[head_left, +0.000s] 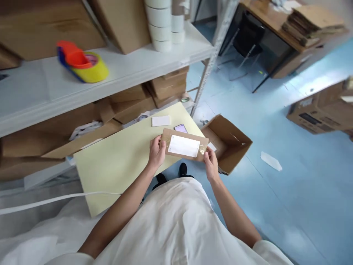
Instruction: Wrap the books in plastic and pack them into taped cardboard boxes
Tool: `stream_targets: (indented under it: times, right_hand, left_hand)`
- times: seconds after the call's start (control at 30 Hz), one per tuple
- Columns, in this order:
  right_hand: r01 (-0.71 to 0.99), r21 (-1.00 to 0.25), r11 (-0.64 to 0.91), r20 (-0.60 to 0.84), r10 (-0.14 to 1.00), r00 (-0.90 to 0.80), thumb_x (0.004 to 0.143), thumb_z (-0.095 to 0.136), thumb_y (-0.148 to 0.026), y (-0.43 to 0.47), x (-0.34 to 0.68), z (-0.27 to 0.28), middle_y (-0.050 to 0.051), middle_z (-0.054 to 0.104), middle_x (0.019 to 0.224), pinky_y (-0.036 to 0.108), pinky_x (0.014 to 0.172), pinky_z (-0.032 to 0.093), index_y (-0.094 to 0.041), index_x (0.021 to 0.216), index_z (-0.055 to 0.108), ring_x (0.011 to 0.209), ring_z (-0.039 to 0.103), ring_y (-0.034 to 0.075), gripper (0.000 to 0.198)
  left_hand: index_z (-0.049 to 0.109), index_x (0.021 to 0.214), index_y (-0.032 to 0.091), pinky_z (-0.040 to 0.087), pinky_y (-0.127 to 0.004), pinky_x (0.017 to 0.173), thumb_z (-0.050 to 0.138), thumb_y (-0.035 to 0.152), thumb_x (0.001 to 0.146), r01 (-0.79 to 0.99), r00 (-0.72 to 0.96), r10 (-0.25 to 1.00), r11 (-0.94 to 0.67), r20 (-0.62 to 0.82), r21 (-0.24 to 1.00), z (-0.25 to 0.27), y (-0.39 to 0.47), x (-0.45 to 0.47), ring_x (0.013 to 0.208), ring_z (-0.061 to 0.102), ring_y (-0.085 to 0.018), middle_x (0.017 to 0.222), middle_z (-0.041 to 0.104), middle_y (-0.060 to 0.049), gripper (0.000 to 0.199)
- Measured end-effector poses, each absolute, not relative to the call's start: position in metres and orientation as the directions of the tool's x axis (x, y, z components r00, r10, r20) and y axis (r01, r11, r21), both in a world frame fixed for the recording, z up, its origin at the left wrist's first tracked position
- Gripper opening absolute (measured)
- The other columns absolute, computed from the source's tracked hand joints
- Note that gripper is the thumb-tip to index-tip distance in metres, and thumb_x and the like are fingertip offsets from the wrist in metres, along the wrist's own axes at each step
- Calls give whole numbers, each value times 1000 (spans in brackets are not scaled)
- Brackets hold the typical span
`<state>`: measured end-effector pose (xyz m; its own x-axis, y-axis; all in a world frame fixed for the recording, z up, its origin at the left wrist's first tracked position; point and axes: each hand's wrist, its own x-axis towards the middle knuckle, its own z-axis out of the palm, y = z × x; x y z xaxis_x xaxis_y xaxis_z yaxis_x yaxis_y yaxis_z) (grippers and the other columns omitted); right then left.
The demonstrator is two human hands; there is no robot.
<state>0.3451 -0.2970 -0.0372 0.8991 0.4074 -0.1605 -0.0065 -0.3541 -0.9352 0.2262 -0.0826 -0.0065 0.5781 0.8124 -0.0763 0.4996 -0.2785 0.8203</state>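
Observation:
A small brown cardboard box (183,158) with a white label (184,146) on its top face is held level in front of me. Shiny clear tape shows near both ends of it. My left hand (157,151) grips its left end, thumb on top. The right end sits in my right hand (211,163), with the fingers partly hidden. Just beyond the box, a phone (181,128) and a stack of white labels (161,121) lie on the pale yellow tabletop (116,158).
An open carton (237,143) stands on the floor right of the table, a white slip inside. The shelf (132,70) carries cartons, white tape rolls (160,25) and a colourful visor cap (82,62). A white cable (60,198) crosses at left. Another carton (320,106) sits far right.

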Motion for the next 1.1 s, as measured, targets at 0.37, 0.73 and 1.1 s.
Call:
stream_targets:
  times: [0.37, 0.73, 1.1]
  right_hand:
    - [-285, -841, -461, -217, -195, 956, 81, 49, -63, -443, 420, -59, 13, 50, 125, 47, 103, 39, -20, 137, 48, 119, 48, 28, 70]
    - [-155, -940, -304, -226, 213, 951, 76, 64, -53, -371, 391, -59, 17, 54, 135, 45, 89, 52, -19, 136, 46, 110, 63, 28, 72]
    - [102, -923, -371, -317, 883, 347, 78, 65, -50, -182, 283, -33, 12, 71, 101, 47, 85, 54, -20, 108, 62, 88, 68, 24, 43]
  left_hand:
    - [46, 139, 13, 35, -43, 111, 35, 54, 93, 399, 910, 270, -358, -315, 844, -66, -203, 424, 130, 47, -28, 136, 52, -17, 63]
    - [59, 123, 13, 48, -42, 102, 57, 45, 83, 285, 909, 333, -62, -250, 956, -51, -165, 303, 115, 61, -25, 124, 64, -16, 51]
    - [62, 94, 17, 56, -38, 81, 59, 51, 77, 108, 90, 965, 237, -247, 966, -59, -93, 29, 82, 67, -19, 88, 69, -8, 38]
